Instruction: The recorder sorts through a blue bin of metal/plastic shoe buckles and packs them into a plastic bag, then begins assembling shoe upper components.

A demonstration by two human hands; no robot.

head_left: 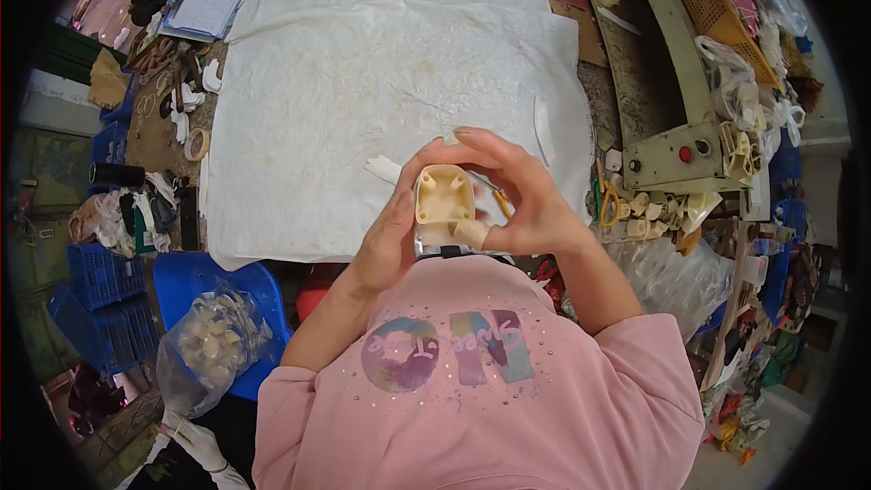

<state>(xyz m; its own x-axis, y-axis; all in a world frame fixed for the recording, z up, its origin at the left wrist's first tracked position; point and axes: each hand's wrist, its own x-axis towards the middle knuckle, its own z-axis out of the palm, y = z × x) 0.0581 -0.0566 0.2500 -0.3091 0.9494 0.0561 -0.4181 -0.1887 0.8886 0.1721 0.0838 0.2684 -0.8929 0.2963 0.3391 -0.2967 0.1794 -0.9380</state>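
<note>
Close to my chest, a cream hollow plastic housing (445, 195) with rounded corners is held with its open side up. Small posts stand inside it near its corners. My left hand (388, 240) is closed along its left side. My right hand (529, 204) curls around the far and right sides, its taped thumb against the near right corner. Partly hidden behind my right hand lies a tool with a yellow handle (502, 203); its kind is unclear. A white strip (384, 169) rests on the sheet beside my left hand.
A white sheet (318, 109) covers the table. To the right stand a green metal machine (662, 127), orange-handled scissors (610, 209) and several cream pieces (646, 215). At left are a tape roll (197, 144), a clipboard (201, 14) and a bag of cream parts (218, 340) on a blue chair.
</note>
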